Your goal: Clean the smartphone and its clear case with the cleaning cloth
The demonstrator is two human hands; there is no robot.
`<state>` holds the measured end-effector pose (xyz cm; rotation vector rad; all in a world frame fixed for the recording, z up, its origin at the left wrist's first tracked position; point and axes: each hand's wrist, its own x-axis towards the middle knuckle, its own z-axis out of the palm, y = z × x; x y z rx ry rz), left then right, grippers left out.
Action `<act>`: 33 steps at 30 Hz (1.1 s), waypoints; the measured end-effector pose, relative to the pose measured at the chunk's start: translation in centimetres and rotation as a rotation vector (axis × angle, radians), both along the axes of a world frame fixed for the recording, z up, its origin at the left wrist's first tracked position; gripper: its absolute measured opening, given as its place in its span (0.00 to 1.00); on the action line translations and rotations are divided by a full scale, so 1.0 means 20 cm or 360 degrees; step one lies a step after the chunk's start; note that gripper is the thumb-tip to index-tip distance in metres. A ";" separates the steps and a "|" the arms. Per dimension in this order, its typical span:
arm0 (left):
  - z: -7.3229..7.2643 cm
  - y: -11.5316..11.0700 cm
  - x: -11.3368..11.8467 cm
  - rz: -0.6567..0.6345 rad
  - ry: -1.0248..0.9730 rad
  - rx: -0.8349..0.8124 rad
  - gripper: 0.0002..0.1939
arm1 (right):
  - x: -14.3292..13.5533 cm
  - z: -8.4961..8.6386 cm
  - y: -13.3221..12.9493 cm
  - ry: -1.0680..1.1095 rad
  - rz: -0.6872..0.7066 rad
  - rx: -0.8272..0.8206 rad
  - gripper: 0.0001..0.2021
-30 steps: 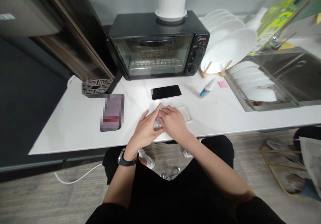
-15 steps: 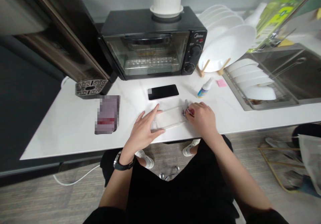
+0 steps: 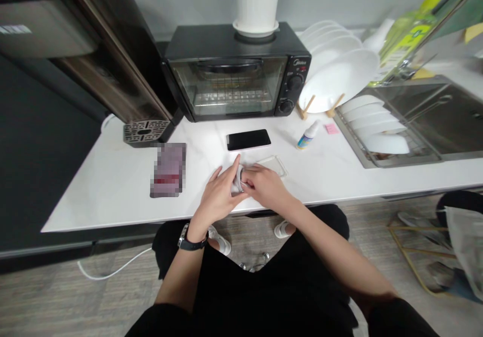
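I'm pinning the clear phone case (image 3: 269,165) flat on the bench (image 3: 113,186) with my left hand (image 3: 217,198), fingers spread, so it's not sliding; my right hand (image 3: 264,188) is pinching a small cloth (image 3: 237,182) against its left end.

Both hands meet on a clear phone case (image 3: 272,165) lying on the white counter (image 3: 113,186): left hand (image 3: 219,196) presses its end, right hand (image 3: 266,186) rubs a small cloth (image 3: 237,182) there, below a black phone (image 3: 248,139)
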<state>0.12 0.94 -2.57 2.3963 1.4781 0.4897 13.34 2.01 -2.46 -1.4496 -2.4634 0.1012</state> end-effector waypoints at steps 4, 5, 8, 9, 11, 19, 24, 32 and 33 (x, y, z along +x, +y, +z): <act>0.01 -0.01 -0.02 -0.0023 -0.0054 -0.0008 0.37 | 0.19 0.00 -0.01 -0.0077 -0.0133 0.0012 0.05; 0.01 -0.01 -0.02 -0.0033 -0.0074 -0.0011 0.37 | 0.23 0.00 -0.01 -0.0093 -0.0204 0.0032 0.05; 0.01 0.00 -0.03 -0.0048 -0.0124 -0.0027 0.37 | 0.30 -0.01 0.02 -0.0138 -0.0449 0.0112 0.07; 0.01 0.00 -0.03 -0.0048 -0.0131 -0.0032 0.37 | 0.29 -0.01 0.03 -0.0147 -0.0486 0.0129 0.08; 0.01 0.01 -0.03 -0.0050 -0.0128 -0.0039 0.36 | 0.21 -0.02 0.04 -0.0144 -0.0455 0.0135 0.08; 0.00 0.02 0.00 -0.0018 -0.0032 -0.0048 0.36 | -0.05 -0.01 0.02 0.0108 -0.0024 0.0029 0.05; 0.01 0.00 0.06 0.0056 0.0058 0.0057 0.33 | 0.04 -0.03 0.01 0.0326 -0.0056 0.0008 0.04; 0.03 -0.02 0.10 0.0087 -0.0200 0.0019 0.22 | 0.34 0.00 -0.09 0.0727 -0.0388 0.0022 0.06; 0.03 -0.02 0.10 0.0095 -0.0254 0.0008 0.21 | 0.41 0.01 -0.11 0.0846 -0.0497 0.0049 0.07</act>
